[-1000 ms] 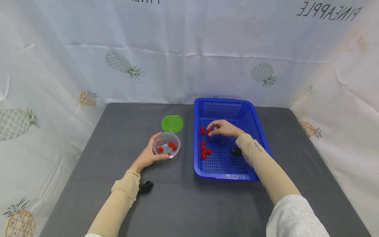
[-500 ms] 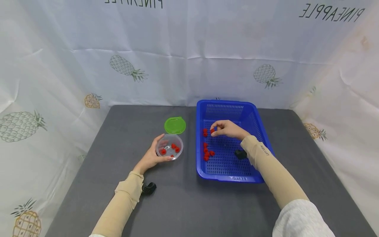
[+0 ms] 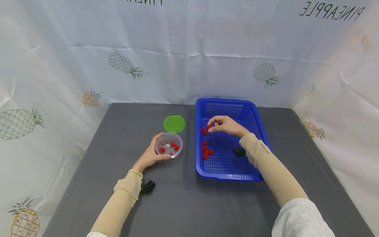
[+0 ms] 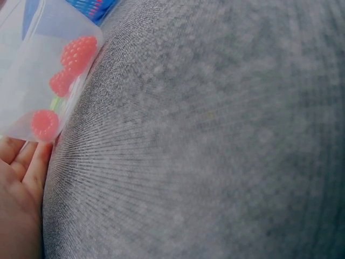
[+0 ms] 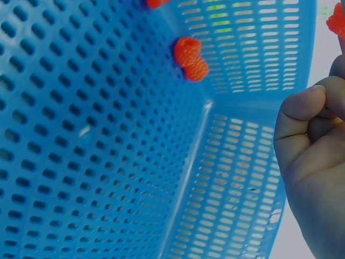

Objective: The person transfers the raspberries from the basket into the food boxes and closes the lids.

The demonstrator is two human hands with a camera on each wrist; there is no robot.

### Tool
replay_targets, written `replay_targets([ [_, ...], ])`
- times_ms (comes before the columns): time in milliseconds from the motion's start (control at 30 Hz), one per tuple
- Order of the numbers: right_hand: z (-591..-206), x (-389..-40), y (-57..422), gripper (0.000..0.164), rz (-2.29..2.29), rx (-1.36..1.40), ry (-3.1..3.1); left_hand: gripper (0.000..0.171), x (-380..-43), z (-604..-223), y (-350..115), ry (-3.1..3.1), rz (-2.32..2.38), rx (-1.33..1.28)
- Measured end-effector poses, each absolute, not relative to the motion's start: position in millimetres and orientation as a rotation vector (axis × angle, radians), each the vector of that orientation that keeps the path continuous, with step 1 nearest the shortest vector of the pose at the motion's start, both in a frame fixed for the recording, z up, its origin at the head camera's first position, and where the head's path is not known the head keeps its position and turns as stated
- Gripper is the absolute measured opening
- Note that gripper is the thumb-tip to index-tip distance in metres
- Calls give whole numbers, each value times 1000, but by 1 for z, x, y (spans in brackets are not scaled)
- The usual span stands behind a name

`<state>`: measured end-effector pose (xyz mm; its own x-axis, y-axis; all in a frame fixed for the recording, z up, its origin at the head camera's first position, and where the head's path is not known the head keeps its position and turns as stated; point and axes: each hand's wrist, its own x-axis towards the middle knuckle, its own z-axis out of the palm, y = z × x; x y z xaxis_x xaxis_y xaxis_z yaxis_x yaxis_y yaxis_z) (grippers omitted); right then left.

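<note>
My left hand (image 3: 148,157) curls round a clear plastic tub (image 3: 167,150), thumb on the near side and fingers on the far side. Several red raspberries (image 3: 176,148) lie on the tub's bottom; the left wrist view shows them through its wall (image 4: 21,91). Over the left part of a blue basket (image 3: 225,166), my right hand (image 3: 228,126) pinches a raspberry (image 3: 210,126) between thumb and fingers. That raspberry (image 5: 337,21) shows at the right wrist view's upper right edge, held off the basket floor. More raspberries (image 3: 205,148) lie along the basket's left wall.
A green lid (image 3: 174,123) lies just behind the tub on the grey table (image 3: 189,204). The basket's raised walls stand to the right of the tub. A black wrist device (image 3: 148,187) sits by the left forearm; another (image 3: 239,152) is under the right wrist, over the basket.
My right hand has risen a little from the basket floor with the raspberry in its fingers. My left hand keeps its hold on the tub; the head view shifted slightly.
</note>
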<state>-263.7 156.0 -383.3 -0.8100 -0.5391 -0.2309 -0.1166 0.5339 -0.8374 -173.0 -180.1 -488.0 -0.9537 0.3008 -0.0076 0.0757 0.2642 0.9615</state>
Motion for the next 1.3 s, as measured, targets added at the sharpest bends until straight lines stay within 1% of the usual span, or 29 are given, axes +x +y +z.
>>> replay_targets([
  [133,-367,-255,147,33,-1236,-541,2283,96,-175,-493,-182,2361,1760,349],
  [200,-363,-253,145,32,-1260,-561,2277,96,-175,-494,-182,2367,1761,356],
  [300,-368,-258,146,33,-1302,-608,2267,96,-174,-490,-179,2359,1755,350],
  [433,-377,-266,144,36,-1353,-685,2259,96,-169,-477,-176,2338,1759,350],
  [500,-376,-267,140,36,-1365,-710,2258,96,-167,-471,-174,2325,1772,363],
  [667,-372,-266,128,33,-1390,-745,2234,96,-165,-469,-174,2342,1752,361],
  [867,-362,-264,116,39,-1416,-740,2201,96,-166,-469,-175,2350,1752,365],
  [933,-355,-260,112,38,-1409,-746,2196,95,-166,-468,-175,2347,1754,367],
  [1100,-338,-251,100,30,-1419,-759,2170,96,-166,-467,-174,2345,1755,368],
  [1167,-334,-249,95,29,-1427,-767,2160,97,-166,-467,-173,2350,1759,377],
  [1300,-330,-247,84,34,-1464,-791,2121,97,-165,-467,-172,2352,1770,386],
])
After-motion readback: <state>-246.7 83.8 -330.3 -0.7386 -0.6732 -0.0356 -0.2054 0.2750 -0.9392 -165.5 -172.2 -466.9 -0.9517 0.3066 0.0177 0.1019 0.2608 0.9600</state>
